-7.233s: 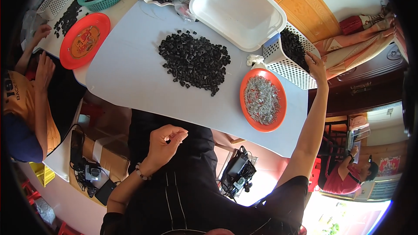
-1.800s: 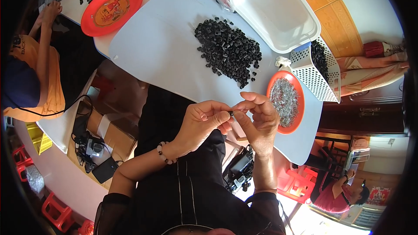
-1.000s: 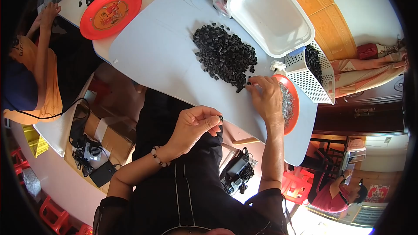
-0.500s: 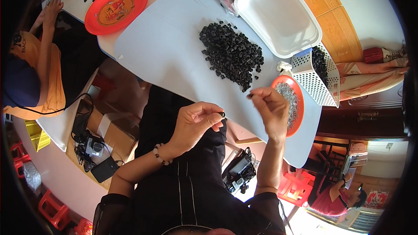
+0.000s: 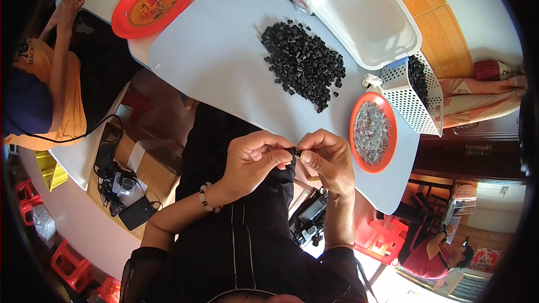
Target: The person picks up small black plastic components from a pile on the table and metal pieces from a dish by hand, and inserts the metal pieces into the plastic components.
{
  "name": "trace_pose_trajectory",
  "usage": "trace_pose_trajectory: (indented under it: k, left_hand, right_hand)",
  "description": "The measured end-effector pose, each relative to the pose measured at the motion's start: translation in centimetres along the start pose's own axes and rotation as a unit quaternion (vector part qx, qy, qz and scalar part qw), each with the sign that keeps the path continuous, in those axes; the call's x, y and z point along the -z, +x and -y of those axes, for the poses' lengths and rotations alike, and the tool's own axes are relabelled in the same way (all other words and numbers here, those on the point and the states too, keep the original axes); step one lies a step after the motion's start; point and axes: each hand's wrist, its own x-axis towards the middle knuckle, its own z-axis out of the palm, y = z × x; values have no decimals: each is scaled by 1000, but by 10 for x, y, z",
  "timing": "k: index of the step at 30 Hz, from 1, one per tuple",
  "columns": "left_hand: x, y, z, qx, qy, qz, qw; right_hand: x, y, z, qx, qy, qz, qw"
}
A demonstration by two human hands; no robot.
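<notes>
**Small black part [image 5: 293, 152] pinched between both hands, in front of bench [image 5: 208, 50] edge**

Part sat at the meeting point of the fingertips, above the wearer's dark-clothed lap. Left hand [image 5: 255, 160]: grip closed to a thumb-and-finger pinch on the part's left side. Right hand [image 5: 328, 160]: grip closed the same way at its right end, tips nearly meeting the left ones. One piece or two touching: couldn't tell, too small and partly covered.

Beyond the hands, a loose pile of black parts [image 5: 303, 62] lay on the bench. Right of the pile: orange bowl [image 5: 394, 134] with clear pieces [image 5: 370, 132] in it, near the right hand but apart from it. Just behind the bowl, a white perforated basket [image 5: 400, 98] held more black pieces. White tub [image 5: 359, 22] stood next to the basket, farther back.

Far left: red plate [image 5: 182, 0] on the adjoining light tabletop [image 5: 106, 5], co-worker's hand [image 5: 70, 11] near the table's edge.
</notes>
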Motion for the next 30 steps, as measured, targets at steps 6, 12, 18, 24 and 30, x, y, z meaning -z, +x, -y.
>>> trace_pose_trajectory:
  k: [6, 12, 18, 24, 30]
  left_hand:
    - [1, -1, -2, -36, 60, 5, 998]
    - [4, -2, -8, -140, 240, 18, 960]
    - [-2, -6, -17, -208, 343, 6, 916]
    - [-3, -8, -24, -189, 354, 0, 916]
    - [3, -16, -18, -131, 279, -11, 951]
  right_hand:
    - [1, -2, -3, -25, 7, 5, 1000]
    - [-9, -4, 1, -15, -59, -5, 998]
    - [-13, -5, 0, 5, -96, 7, 995]
    - [-13, -5, 3, -24, -53, 5, 998]
    - [-15, -3, 3, -39, -22, 6, 999]
